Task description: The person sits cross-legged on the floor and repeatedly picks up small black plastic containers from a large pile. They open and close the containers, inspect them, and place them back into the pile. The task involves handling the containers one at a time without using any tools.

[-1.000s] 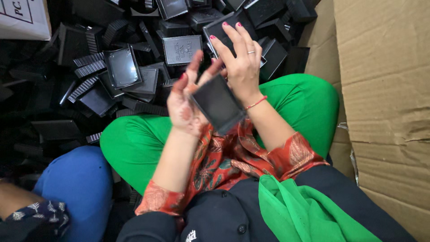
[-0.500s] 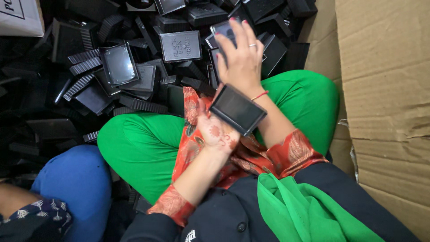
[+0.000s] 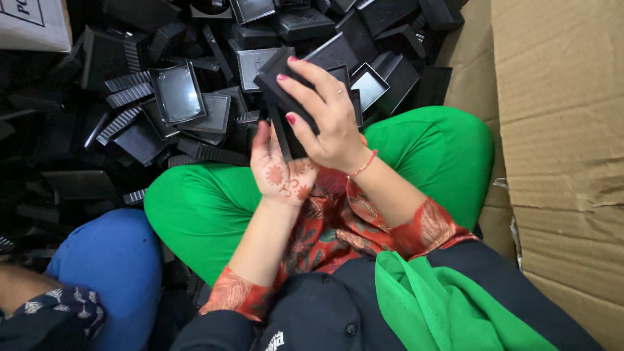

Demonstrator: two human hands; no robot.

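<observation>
Holding two black plastic pieces together over a green-clad lap, a seated person seems midway through fitting one part into the other. Left hand (image 3: pixel 281 170), palm up and partly open, props a thin black piece (image 3: pixel 285 135) on edge. Right hand (image 3: pixel 325 117), fingers curled closed from above, grips a black box shell (image 3: pixel 278 81) touching it. Judged next: lining up edges and pressing them square. Beyond both hands lies a heap of black trays (image 3: pixel 175 91), too many to count. Right of the hands, one cardboard wall (image 3: pixel 559 130)
</observation>
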